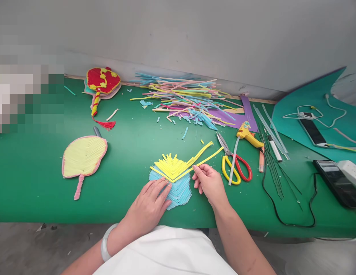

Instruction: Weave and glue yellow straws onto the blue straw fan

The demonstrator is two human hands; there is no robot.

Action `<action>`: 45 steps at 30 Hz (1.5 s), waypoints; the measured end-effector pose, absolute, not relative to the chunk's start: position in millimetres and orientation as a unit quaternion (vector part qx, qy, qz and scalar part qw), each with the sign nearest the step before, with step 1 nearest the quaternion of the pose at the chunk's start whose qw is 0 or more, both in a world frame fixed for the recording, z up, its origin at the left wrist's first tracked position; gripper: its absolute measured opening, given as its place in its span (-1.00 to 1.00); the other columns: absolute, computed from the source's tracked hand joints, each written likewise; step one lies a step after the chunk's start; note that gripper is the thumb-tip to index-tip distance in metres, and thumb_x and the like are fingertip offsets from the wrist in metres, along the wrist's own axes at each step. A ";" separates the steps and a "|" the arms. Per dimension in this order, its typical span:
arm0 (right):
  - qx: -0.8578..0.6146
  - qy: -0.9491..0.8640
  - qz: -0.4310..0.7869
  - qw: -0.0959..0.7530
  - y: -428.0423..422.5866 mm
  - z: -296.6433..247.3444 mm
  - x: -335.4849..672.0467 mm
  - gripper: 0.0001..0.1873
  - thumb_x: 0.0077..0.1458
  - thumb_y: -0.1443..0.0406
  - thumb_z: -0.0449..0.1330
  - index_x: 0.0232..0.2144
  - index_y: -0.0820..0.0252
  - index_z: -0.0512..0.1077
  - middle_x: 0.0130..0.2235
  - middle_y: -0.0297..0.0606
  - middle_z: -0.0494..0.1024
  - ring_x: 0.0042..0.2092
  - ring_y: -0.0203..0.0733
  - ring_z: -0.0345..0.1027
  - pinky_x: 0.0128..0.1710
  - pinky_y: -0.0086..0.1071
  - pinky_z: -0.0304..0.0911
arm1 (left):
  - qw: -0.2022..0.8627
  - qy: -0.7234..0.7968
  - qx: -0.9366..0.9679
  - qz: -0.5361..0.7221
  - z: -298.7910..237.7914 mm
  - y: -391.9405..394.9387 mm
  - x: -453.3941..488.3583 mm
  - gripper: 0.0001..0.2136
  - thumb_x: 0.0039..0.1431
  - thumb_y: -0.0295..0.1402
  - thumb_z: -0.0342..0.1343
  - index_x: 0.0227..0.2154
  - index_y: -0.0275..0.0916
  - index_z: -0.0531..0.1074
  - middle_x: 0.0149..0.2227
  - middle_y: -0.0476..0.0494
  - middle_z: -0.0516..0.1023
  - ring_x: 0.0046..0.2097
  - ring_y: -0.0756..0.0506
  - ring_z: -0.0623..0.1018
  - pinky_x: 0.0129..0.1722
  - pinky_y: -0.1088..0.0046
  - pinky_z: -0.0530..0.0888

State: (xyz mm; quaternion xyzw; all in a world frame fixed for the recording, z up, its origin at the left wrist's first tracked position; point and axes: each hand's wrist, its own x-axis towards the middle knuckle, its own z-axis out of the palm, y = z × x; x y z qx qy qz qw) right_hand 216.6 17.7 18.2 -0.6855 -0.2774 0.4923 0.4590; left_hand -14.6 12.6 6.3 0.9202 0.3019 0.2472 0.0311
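In front of me lies a blue panel [180,194] of pipe cleaners laid side by side in V-shaped rows. Yellow pipe cleaners [169,166] cover its upper part in a matching V pattern, some with long ends sticking out to the upper right. My left hand [150,200] rests on the panel's left side, fingers laid out flat near the tip of the V. Between the thumb and fingers of my right hand [209,183] is a long yellow pipe cleaner [213,155], lying along the lower right edge of the yellow rows.
Scissors [231,156] and a yellow glue gun [249,136] lie to the right, beside green wires [273,164] and phones [335,181]. Loose pipe cleaners [189,93] are heaped at the back. A yellow leaf-shaped fan [85,156] and a red fan [103,81] lie left.
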 end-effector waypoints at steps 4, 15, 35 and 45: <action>-0.687 -0.279 0.490 0.457 17.4 18.0 216.1 -0.46 -0.09 -0.16 0.35 -0.49 0.16 0.35 -0.58 -0.42 0.46 -0.71 -0.44 0.17 -0.82 -0.55 0.01 | 0.044 0.319 0.916 0.241 3.5 10.8 -14.3 -0.67 0.39 -0.38 0.00 0.16 -0.32 0.34 0.11 -0.36 0.53 0.17 -0.25 0.49 0.12 0.08 0.47; -0.696 -0.278 0.482 0.454 18.2 16.3 216.8 -0.43 -0.12 -0.19 0.34 -0.50 0.16 0.34 -0.58 -0.42 0.45 -0.72 -0.45 0.17 -0.83 -0.56 0.01 | 0.037 0.319 0.918 0.233 1.9 10.7 -15.1 -0.66 0.39 -0.37 0.01 0.16 -0.36 0.33 0.14 -0.37 0.50 0.20 -0.26 0.46 0.14 0.07 0.44; -0.701 -0.284 0.475 0.449 18.1 14.0 216.6 -0.42 -0.14 -0.21 0.34 -0.48 0.16 0.34 -0.56 -0.42 0.45 -0.69 -0.42 0.22 -0.84 -0.56 0.02 | -0.002 0.420 0.872 0.251 0.9 9.3 -12.3 -0.64 0.39 -0.28 0.02 0.12 -0.43 0.30 0.07 -0.42 0.49 0.14 -0.28 0.45 0.16 0.06 0.37; -0.701 -0.287 0.477 0.446 17.1 15.2 216.2 -0.40 -0.14 -0.22 0.33 -0.48 0.16 0.34 -0.56 -0.44 0.44 -0.69 -0.43 0.21 -0.84 -0.57 0.02 | 0.009 0.430 0.874 0.223 0.4 9.1 -11.9 -0.51 0.40 -0.23 0.00 0.27 -0.37 0.17 0.17 -0.39 0.45 0.18 -0.29 0.43 0.16 0.08 0.32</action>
